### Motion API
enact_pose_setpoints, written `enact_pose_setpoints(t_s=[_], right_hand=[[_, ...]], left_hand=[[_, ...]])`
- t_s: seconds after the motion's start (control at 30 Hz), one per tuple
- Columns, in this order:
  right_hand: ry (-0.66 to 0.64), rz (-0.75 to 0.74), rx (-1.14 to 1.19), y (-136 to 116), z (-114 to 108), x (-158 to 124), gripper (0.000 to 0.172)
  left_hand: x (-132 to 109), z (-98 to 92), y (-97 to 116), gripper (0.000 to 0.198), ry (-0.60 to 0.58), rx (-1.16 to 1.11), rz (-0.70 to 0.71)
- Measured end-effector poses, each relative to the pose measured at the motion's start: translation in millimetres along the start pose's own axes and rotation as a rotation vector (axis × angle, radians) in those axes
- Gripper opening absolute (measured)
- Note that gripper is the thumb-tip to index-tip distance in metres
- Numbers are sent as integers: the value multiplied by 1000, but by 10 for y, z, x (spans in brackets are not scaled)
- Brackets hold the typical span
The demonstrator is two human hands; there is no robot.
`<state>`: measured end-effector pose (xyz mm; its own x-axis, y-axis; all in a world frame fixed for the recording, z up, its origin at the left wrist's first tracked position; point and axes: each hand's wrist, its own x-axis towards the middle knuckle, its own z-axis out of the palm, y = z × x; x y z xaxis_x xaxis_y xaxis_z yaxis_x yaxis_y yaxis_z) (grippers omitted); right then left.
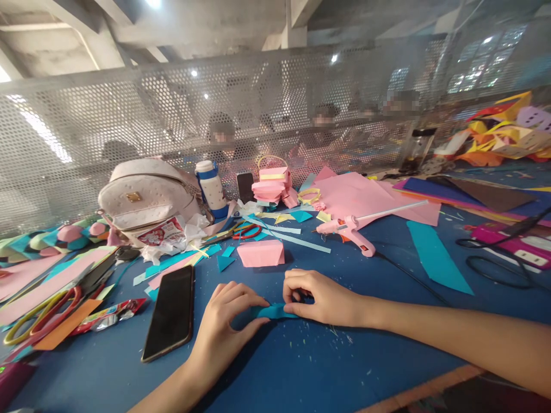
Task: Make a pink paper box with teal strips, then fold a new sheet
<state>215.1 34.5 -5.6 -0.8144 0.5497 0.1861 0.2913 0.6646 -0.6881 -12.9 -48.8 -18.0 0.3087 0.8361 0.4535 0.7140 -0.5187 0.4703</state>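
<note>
Since blue paper [274,311] is pinched by the left grip [221,318] and the right grip [322,298], it is seemingly steadied between them.

Backpack [148,192], blue-capped bottle [212,189], phone [170,312] lying flat

The ends of the blue strip [275,311] are hidden by the left hand [230,318] and the right hand [321,295]; the picture's edges cut off both forearms [430,318]. A purple thing [14,378] at lower left is cropped too, and people [221,136] behind the mesh [150,115] are blurred.
</note>
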Motion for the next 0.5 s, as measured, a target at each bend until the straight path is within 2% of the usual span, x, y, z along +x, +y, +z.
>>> enact_pose_setpoints(t_s=[0.5], right_hand=[[1,-2,35,-25,11,1,14]], left_hand=[[-10,-10,18,10,-5,35,-11]])
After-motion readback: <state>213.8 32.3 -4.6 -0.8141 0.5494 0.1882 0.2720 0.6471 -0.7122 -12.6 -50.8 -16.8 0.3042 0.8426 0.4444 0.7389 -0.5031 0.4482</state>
